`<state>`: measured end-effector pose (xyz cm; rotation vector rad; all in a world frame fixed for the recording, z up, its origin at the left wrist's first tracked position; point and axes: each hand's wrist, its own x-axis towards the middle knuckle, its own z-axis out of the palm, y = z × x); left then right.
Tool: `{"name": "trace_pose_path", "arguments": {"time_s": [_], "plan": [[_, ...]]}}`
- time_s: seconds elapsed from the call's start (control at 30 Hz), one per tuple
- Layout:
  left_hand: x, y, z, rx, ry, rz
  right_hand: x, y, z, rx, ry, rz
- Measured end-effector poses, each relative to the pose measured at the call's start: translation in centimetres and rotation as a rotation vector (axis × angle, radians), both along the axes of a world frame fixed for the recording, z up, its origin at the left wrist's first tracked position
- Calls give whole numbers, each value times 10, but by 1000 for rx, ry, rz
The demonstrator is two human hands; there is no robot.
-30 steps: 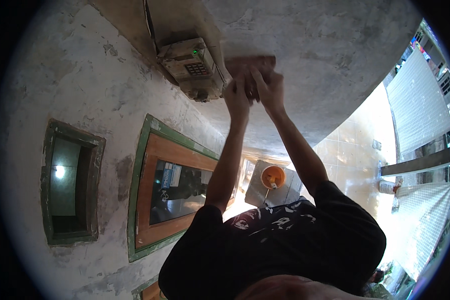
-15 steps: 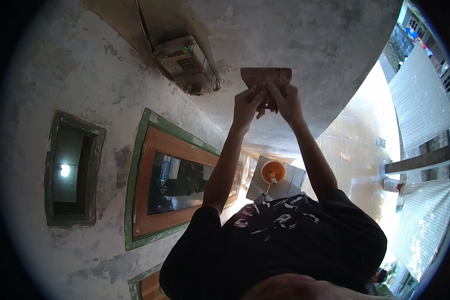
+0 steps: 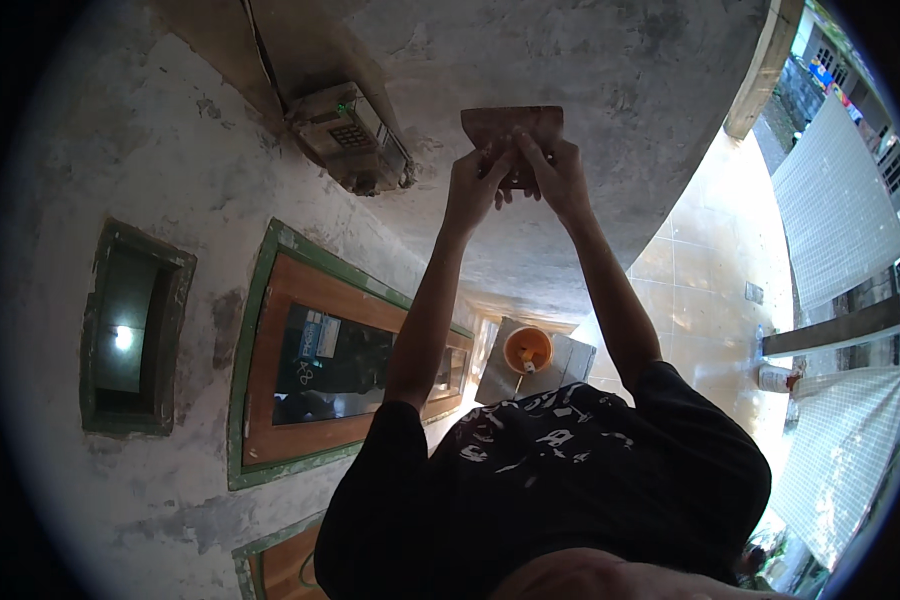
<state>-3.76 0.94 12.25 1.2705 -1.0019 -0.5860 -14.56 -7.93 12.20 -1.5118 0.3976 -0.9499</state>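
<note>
A wide scraper point(image 3: 512, 122) with a reddish-brown, flat blade lies up against the grey plastered wall point(image 3: 610, 80). My left hand point(image 3: 473, 185) grips its left side and my right hand point(image 3: 562, 182) its right side. Both thumbs press on the scraper's near face, while the other fingers curl behind and below, partly hidden. My arms are stretched up and forward. Whether any filler sits on the blade cannot be made out.
Left of the scraper, an electricity meter box point(image 3: 345, 135) juts out from the wall. Below my arms, an orange bucket point(image 3: 527, 350) stands on a grey board point(image 3: 573, 365). A green-framed window point(image 3: 320, 370) is at left, a tiled floor point(image 3: 695, 260) at right.
Both hands and the scraper have moved farther up along the wall, away from my body. My view has shifted slightly, so the meter box and windows appear farther left. The grip looks the same.
</note>
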Motion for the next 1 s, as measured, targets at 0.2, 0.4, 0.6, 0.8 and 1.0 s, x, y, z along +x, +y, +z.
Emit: {"name": "trace_pose_path", "arguments": {"time_s": [0.2, 0.4, 0.6, 0.8, 1.0], "plan": [[-12, -8, -23, -26, 118, 83, 2, 4, -16, -47, -89, -115], [-8, -15, -20, -63, 64, 135, 8, -3, -14, -21, -15, -150], [-8, -14, -2, -146, 122, 165, 18, 0, -1, -2, -113, -141], [-4, -5, -26, -21, 68, 171, 15, 8, -21, -21, 24, -178], [35, -17, 49, -289, 25, 206, 58, -2, 62, -167, -105, -131]]}}
